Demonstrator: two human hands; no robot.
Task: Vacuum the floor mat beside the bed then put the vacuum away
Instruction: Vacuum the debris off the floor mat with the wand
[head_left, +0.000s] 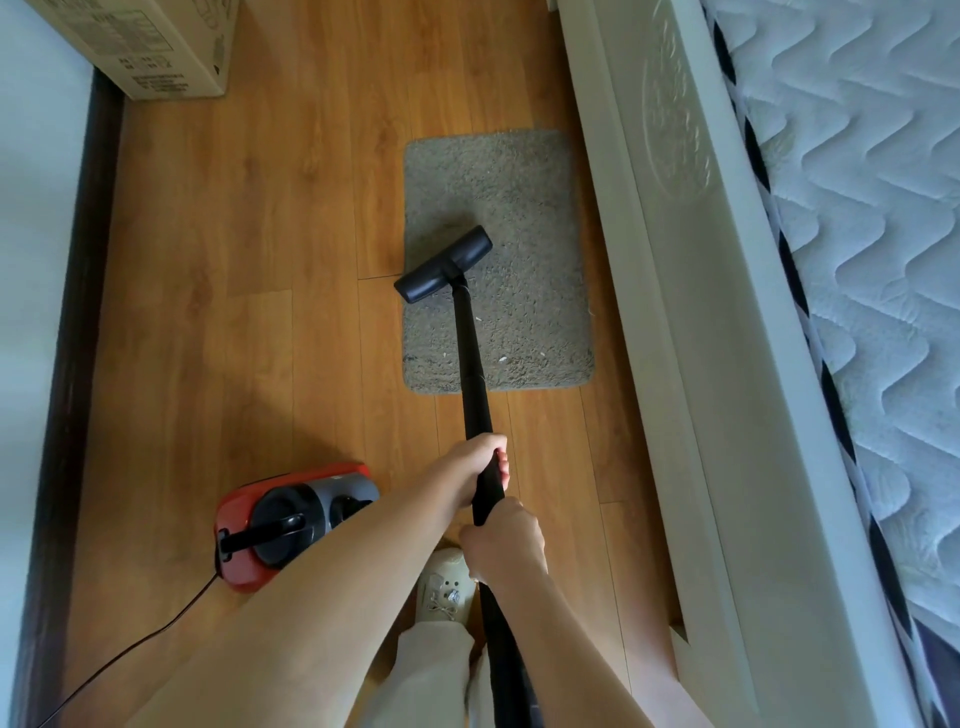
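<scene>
Head view, floor mat: the grey shaggy floor mat (519, 208) lies flat on the wooden floor (260, 260), its right long edge just beside the white bed frame (701, 312); a few pale specks show on the pile toward its near edge.
Head view, nozzle: the black floor nozzle (443, 264) rests on the mat's left half, turned at a slant, with its left end at the mat's left edge.
Head view, wand: the black wand (470, 358) runs from the nozzle back over the mat's near edge to the person's hands.
Head view, left hand: the left hand (478, 470) grips the wand farther up, fingers (501, 467) curled round it.
Head view, right hand: the right hand (504, 540) holds the wand just behind the left hand, wrapped round it; its fingertips are hidden under the tube.
Head view, vacuum body: the red and grey vacuum body (280, 525) sits on the floor left of the hands, well apart from the mat, partly hidden by the left forearm; a dark power cord (145, 639) trails from it toward the near left corner.
Head view, bed: a quilted white mattress (872, 260) lies on the frame along the right side.
Head view, far left corner: a cardboard box (156, 47) stands against the wall.
Head view, below the hands: a pale shoe (447, 587) and a light trouser leg (431, 670).
</scene>
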